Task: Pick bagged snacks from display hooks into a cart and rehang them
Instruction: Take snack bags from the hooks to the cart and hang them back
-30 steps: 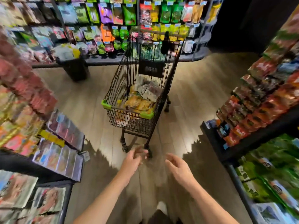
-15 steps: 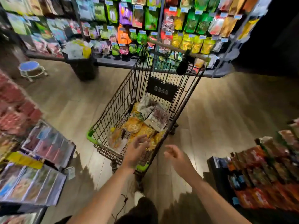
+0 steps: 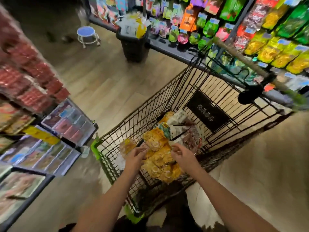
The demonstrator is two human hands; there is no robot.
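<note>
Both hands reach into the wire shopping cart [image 3: 167, 101] over a heap of bagged snacks [image 3: 158, 158] — yellow bags nearest. The left hand [image 3: 135, 156] and right hand [image 3: 181, 154] hover with fingers loosely curled, each grip released, grasping nothing. More snack bags hang on the display hooks [image 3: 267, 30] beyond.

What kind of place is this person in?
Most likely a shop's snack aisle. Bagged snacks hang in rows on a display wall with small price tags, a wire shopping cart stands on the wood-look floor holding yellow snack bags, and more packets fill the shelves on the left.
</note>
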